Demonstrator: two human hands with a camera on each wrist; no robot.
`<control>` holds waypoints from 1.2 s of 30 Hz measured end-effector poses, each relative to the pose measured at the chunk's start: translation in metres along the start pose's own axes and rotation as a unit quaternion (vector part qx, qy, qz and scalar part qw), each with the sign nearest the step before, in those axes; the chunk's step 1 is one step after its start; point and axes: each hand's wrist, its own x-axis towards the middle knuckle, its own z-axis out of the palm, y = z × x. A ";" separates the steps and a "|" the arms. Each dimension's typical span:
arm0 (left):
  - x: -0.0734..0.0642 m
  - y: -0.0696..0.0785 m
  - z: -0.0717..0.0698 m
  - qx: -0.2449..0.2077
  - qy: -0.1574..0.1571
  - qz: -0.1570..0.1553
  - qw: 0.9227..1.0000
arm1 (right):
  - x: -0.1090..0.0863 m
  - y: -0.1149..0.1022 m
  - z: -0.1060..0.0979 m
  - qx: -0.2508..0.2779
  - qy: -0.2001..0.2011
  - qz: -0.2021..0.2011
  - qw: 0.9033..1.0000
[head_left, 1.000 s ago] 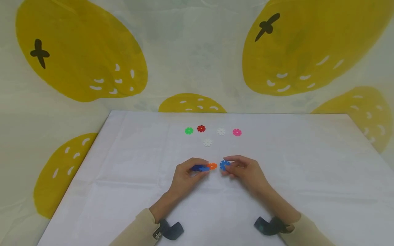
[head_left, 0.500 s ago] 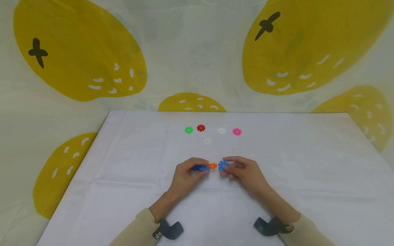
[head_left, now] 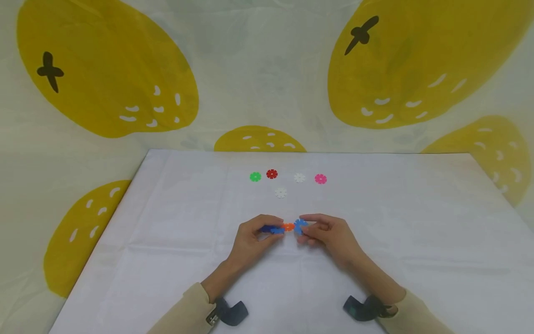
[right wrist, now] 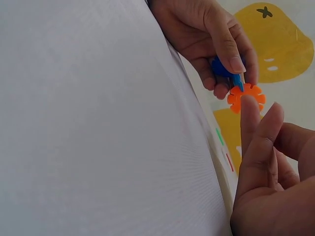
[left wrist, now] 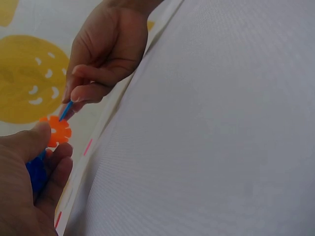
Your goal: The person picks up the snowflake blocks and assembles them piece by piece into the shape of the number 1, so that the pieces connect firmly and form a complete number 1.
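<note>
Two hands are held over the white-covered table [head_left: 137, 278], roughly midway between its left and right edges. By the left hand [head_left: 254, 236], a dark blue disc [head_left: 266, 228] and a lighter blue disc [head_left: 276, 230] are pinched, with thumb and fingers closed around them; beyond its fingertips an orange disc [head_left: 289, 227] is carried, pointed rightward. By the right hand [head_left: 335, 235], a bright blue disc [head_left: 298, 224] is gripped between thumb and forefinger, its rim met by the orange disc; whether their notches are interlocked cannot be told. Toward the table's far edge, a green disc [head_left: 255, 176], a red disc [head_left: 272, 174], a white disc [head_left: 299, 178] and a pink disc [head_left: 321, 179] are spread left to right, and a second white disc [head_left: 281, 193] is placed nearer the hands.
</note>
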 end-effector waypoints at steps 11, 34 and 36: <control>0.000 0.000 -0.001 -0.011 0.000 0.002 1.000 | 0.000 0.002 0.002 0.028 -0.022 -0.006 0.999; -0.002 -0.006 0.000 -0.065 -0.004 -0.023 0.998 | 0.000 0.003 0.000 0.056 -0.075 -0.031 0.995; -0.002 -0.005 0.001 -0.061 -0.003 -0.032 0.998 | 0.000 0.004 0.000 0.058 -0.074 -0.027 0.995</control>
